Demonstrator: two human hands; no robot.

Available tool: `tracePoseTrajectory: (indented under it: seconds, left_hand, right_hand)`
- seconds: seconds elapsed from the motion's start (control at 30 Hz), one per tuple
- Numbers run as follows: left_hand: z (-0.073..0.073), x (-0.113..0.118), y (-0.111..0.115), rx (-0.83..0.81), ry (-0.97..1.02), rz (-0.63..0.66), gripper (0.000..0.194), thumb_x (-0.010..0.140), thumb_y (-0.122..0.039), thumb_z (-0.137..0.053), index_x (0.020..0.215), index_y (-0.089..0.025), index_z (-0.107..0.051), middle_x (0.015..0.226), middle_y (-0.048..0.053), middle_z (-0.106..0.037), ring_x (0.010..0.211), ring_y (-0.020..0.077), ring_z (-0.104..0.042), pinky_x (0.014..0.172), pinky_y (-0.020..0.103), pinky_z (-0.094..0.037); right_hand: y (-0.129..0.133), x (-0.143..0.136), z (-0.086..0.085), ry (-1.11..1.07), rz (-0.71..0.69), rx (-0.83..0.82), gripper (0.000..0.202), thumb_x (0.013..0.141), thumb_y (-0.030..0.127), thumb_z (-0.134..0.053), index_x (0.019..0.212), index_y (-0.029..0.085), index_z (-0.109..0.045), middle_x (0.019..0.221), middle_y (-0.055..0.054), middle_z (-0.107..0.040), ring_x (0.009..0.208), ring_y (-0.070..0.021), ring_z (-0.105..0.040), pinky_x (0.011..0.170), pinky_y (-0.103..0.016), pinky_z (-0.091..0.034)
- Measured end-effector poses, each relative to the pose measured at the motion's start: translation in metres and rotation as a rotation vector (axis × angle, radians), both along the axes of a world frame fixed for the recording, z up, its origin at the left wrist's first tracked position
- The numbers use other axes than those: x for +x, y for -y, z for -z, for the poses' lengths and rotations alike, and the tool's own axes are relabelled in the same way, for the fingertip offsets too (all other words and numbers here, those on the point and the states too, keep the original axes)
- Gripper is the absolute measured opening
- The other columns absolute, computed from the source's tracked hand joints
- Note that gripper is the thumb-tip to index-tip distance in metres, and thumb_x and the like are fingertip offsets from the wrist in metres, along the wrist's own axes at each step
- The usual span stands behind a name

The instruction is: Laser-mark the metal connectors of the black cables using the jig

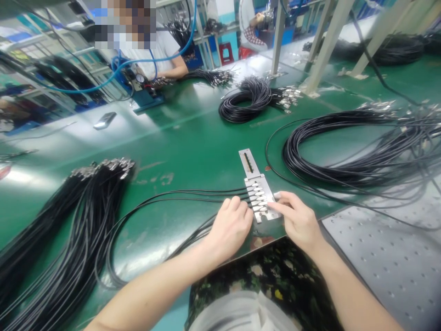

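A metal fixture plate [269, 185] with a slotted hinged flap [248, 163] lies on the green table near its front edge. Several silver cable ends [257, 196] sit side by side in its slots, with black cables [193, 191] running off to the left. My left hand [231, 226] is closed around black cables just left of the plate; its fingertips are curled under. On the plate's right side, my right hand [296, 217] has its fingers apart, index fingertip touching the lower cable ends.
Black cable bundles lie at the left [82, 230], back middle [246, 99] and right [310, 161] of the green table [193, 142]. Across it, a person [165, 50] works by a blue press [146, 96]. Metal posts [278, 41] stand at the back right.
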State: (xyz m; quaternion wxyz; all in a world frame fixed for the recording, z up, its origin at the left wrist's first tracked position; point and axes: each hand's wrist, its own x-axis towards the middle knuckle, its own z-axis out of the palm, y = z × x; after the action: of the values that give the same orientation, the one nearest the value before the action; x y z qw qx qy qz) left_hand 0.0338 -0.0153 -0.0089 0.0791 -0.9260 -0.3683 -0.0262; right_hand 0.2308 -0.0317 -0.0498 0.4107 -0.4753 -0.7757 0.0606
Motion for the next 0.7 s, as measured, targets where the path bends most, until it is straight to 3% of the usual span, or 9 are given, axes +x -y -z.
tracePoseTrajectory:
  seconds: [0.17,0.23,0.33,0.47,0.7]
  left_hand:
    - [0.006,-0.001,-0.001,-0.040,0.037,-0.023,0.016,0.087,-0.013,-0.041,0.075,-0.015,-0.050,0.072,0.005,-0.045,0.072,0.0201,-0.037,0.061,0.034,-0.031]
    - [0.010,-0.005,-0.002,-0.063,0.098,-0.015,0.016,0.090,-0.017,-0.038,0.093,-0.014,-0.054,0.074,0.004,-0.047,0.071,0.0190,-0.037,0.062,0.034,-0.032]
    - [0.016,-0.011,-0.005,-0.076,0.180,0.057,0.028,0.092,-0.022,-0.036,0.118,-0.019,-0.047,0.078,0.004,-0.050,0.073,0.0174,-0.038,0.064,0.033,-0.032]
    - [0.020,-0.016,-0.009,-0.106,0.214,0.130,0.027,0.093,-0.022,-0.035,0.114,-0.018,-0.051,0.079,0.005,-0.052,0.073,0.0165,-0.039,0.063,0.033,-0.030]
    - [0.016,-0.015,-0.008,-0.140,0.148,0.094,0.029,0.091,-0.022,-0.039,0.118,-0.021,-0.049,0.090,0.005,-0.055,0.080,0.0186,-0.041,0.066,0.035,-0.031]
  right_hand:
    - [0.001,-0.002,0.003,0.154,-0.017,0.020,0.041,0.079,-0.002,-0.036,0.097,0.019,-0.066,0.110,-0.011,-0.054,0.087,-0.0188,-0.052,0.073,-0.036,-0.049]
    - [0.001,-0.003,0.003,0.185,-0.006,0.032,0.040,0.079,-0.002,-0.036,0.098,0.018,-0.066,0.109,-0.012,-0.055,0.088,-0.0201,-0.051,0.073,-0.037,-0.048]
    - [0.002,-0.005,0.003,0.187,0.008,0.054,0.038,0.080,-0.002,-0.037,0.097,0.016,-0.066,0.106,-0.013,-0.056,0.089,-0.0209,-0.050,0.073,-0.038,-0.047]
    - [0.002,-0.008,0.004,0.169,0.030,0.070,0.036,0.080,-0.002,-0.038,0.094,0.015,-0.066,0.104,-0.012,-0.057,0.090,-0.0216,-0.050,0.075,-0.038,-0.047]
    - [0.002,-0.011,0.004,0.167,0.049,0.104,0.031,0.080,-0.001,-0.041,0.090,0.015,-0.066,0.097,-0.011,-0.060,0.091,-0.0222,-0.051,0.077,-0.038,-0.047]
